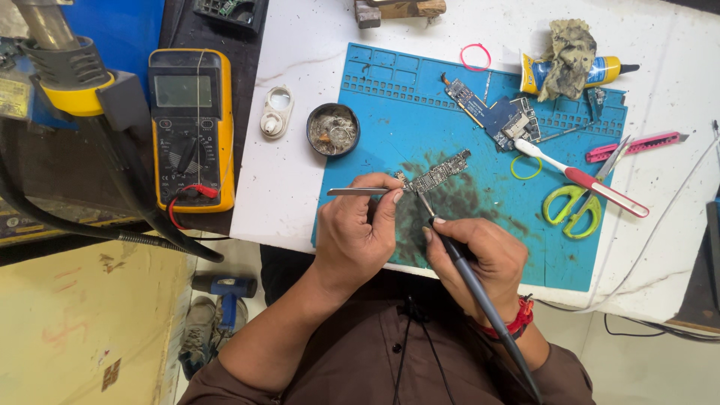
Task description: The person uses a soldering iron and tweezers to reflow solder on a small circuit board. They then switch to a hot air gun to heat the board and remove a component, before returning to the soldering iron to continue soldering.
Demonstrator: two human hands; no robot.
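White worktop (300, 195), scuffed and speckled, with a blue silicone mat (525, 247) laid across it; the mat's near middle is smeared dark. Below the table edge, a floor with a blue power tool (229, 292) lying on it.

Left hand (356, 236): fingers curled shut round metal tweezers (360, 192), which lie level, tips touching the near end of a narrow circuit board (439, 174). The board lies slantwise on the mat, at the edge of the dark smear.

Right hand (480, 255): closed in a pen grip on a dark soldering iron (472, 277), tip down at the board's near end, just beside the tweezer tips. Red band at that wrist.

Elsewhere on the mat: a 2nd, larger board (495, 112) near the far edge, a toothbrush (581, 178), green-handled scissors (574, 206). Off the mat: round tin of wire wool (333, 129), yellow multimeter (191, 127) on a dark surface to the left, glue tube (600, 71) under a dirty rag (570, 56), pink cutter (637, 145).
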